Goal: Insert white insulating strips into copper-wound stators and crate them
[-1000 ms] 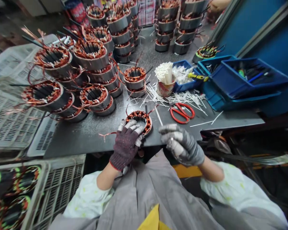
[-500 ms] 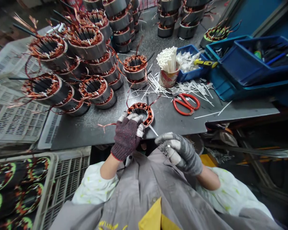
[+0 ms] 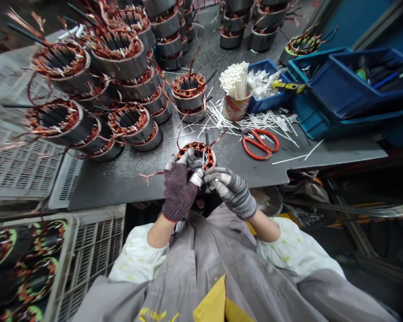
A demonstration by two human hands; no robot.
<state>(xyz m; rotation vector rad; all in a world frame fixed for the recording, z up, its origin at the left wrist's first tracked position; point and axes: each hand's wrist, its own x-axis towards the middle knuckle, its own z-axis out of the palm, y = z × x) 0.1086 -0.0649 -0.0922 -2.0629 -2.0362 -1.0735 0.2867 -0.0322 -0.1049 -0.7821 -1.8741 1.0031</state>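
Observation:
A motor stator (image 3: 211,155) with copper windings stands at the front of the dark table, loose wire ends sticking out. My left hand (image 3: 180,188), in a dark maroon glove with pale fingertips, is closed over its near left rim, fingertips reaching into the bore. My right hand (image 3: 231,190), in a grey striped glove, is at the stator's near right side with bent fingers pressed together. What they pinch, if anything, is hidden. A thin pale strip (image 3: 204,158) shows at the windings just above the right fingertips.
Stacked stators (image 3: 134,125) fill the left and back. Red-handled scissors (image 3: 261,144) lie on the right, near scattered white sticks (image 3: 258,121) and a cup of them (image 3: 235,107). Blue bins (image 3: 358,89) stand far right. Crates (image 3: 97,241) sit lower left.
My right hand has moved left and up to the stator's near edge. The white strip that stuck out from the stator toward it no longer shows there. My left fingers have shifted slightly on the rim.

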